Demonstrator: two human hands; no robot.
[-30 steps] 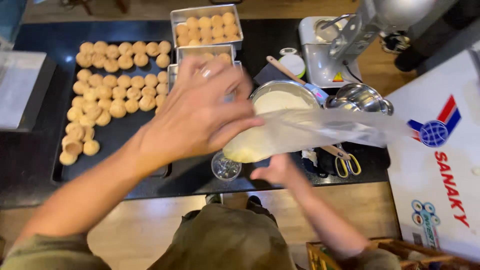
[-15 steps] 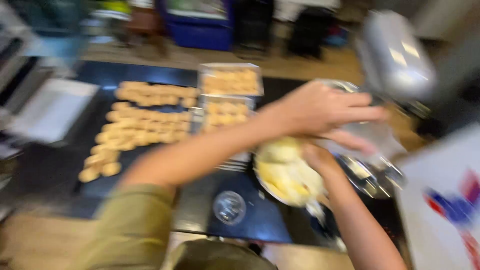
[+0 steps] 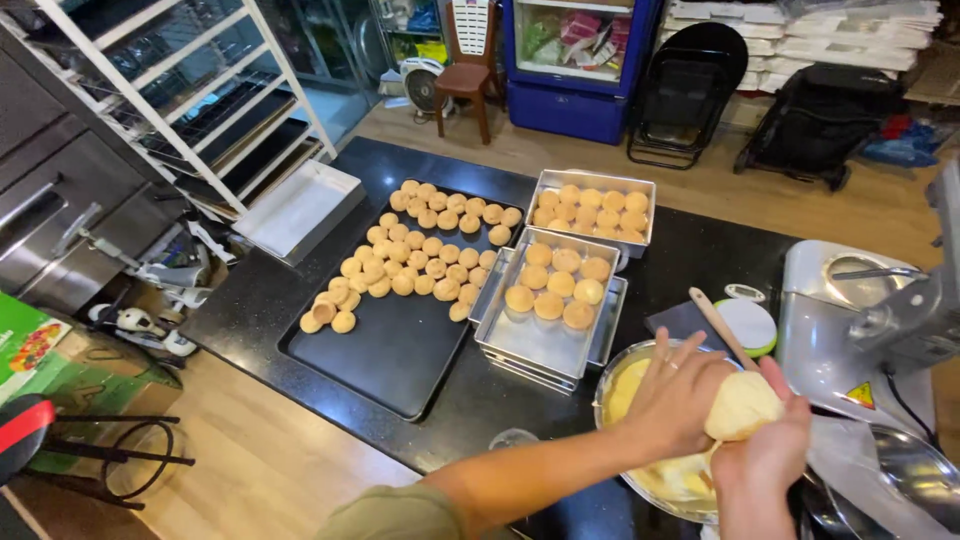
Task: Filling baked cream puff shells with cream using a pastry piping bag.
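My left hand point(image 3: 678, 395) and my right hand point(image 3: 764, 450) both grip a clear piping bag point(image 3: 742, 405) bulging with pale yellow cream. They hold it over a metal bowl point(image 3: 612, 385) of the same cream at the counter's near right. A wooden-handled spatula point(image 3: 718, 325) leans in the bowl. To the left, a black baking tray point(image 3: 395, 350) carries several small round golden puffs point(image 3: 420, 250). Stacked metal pans point(image 3: 545, 335) hold more puffs, and another metal pan point(image 3: 592, 210) behind them is full.
A stand mixer point(image 3: 880, 310) stands at the right with a steel mixing bowl point(image 3: 905, 470) below it. An empty white tray point(image 3: 298, 208) lies at the counter's far left. A wire rack point(image 3: 170, 90), a chair point(image 3: 468, 75) and a blue cooler point(image 3: 575, 60) stand beyond.
The view has swung up and back, taking in the room. Both hands have drawn together around the cream-filled bag over the bowl; earlier my left hand reached across the stretched-out bag.
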